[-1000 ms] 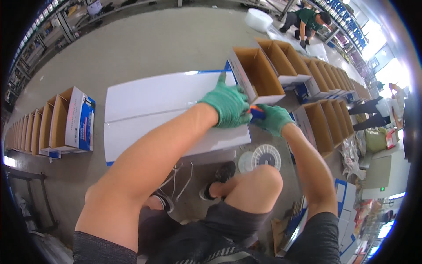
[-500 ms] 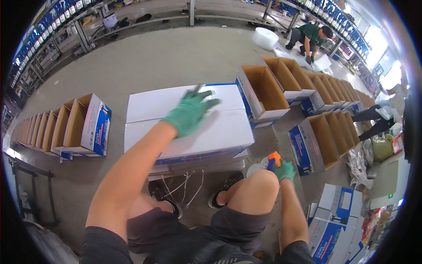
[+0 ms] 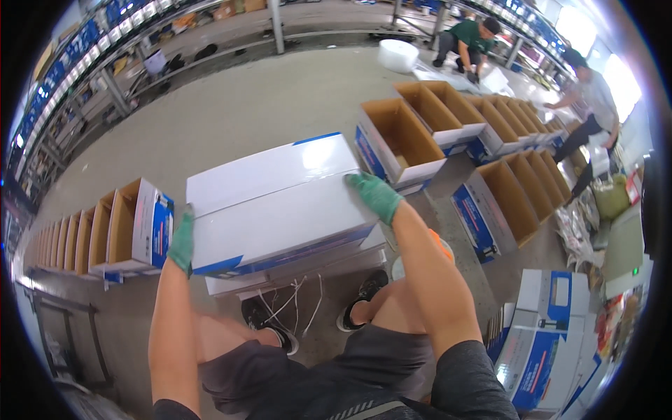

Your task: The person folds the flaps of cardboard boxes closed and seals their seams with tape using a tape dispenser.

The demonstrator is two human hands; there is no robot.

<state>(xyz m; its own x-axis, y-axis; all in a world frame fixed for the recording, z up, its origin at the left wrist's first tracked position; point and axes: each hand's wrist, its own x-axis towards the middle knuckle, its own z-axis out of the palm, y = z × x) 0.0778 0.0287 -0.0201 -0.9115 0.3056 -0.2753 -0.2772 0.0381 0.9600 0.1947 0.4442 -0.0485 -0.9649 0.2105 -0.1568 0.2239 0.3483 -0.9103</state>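
Note:
A closed white carton with blue trim [image 3: 280, 189] is before me, set at a slant above another white carton [image 3: 364, 250]. My left hand [image 3: 182, 241], in a green glove, presses along its left end. My right hand [image 3: 376, 196], gloved alike, grips its right end, with the fingers over the top edge. Between them the two hands hold the carton. An orange-handled tool [image 3: 441, 245], likely a tape dispenser, is partly hidden behind my right forearm, at a round pale container [image 3: 398, 269].
Open brown-lined cartons stand in rows at the left [image 3: 122, 227] and right [image 3: 402, 136]. Flattened cartons [image 3: 542, 343] lie at lower right. White strapping [image 3: 308, 301] hangs by my feet. Two people, one crouching [image 3: 467, 45] and one standing [image 3: 595, 105], are at the far right.
My left hand has gone from the carton's top to its left end. My right hand has let go of the orange-handled tool and taken the right end. The carton has turned.

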